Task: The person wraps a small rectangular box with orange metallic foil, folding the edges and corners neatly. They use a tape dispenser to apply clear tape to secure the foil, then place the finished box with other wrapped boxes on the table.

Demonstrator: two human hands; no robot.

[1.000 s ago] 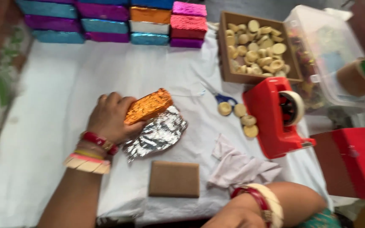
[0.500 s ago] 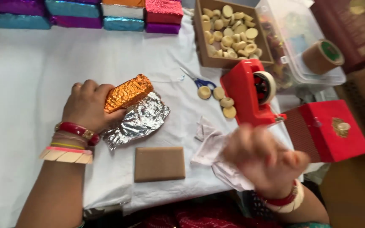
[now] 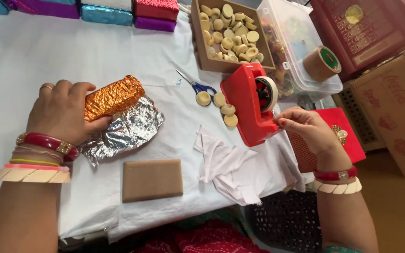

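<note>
Where scissors (image 3: 198, 85) lie: 4 discs (image 3: 219, 99), dispenser (image 3: 251, 104).

Shiny wrapped boxes (image 3: 106, 14) in blue, purple and pink are sitting along the far edge. An orange foil packet (image 3: 113, 97) is lying on silver wrap. A brown cardboard box (image 3: 394, 107) with red print is standing at the right, a dark red box (image 3: 357, 28) behind it.

Open worktop (image 3: 71, 56) left of red tape dispenser (image 3: 249, 110); scissors (image 3: 198, 86) and round discs (image 3: 223, 105) crowding its left side, crumpled white paper (image 3: 226, 164) below.
</note>
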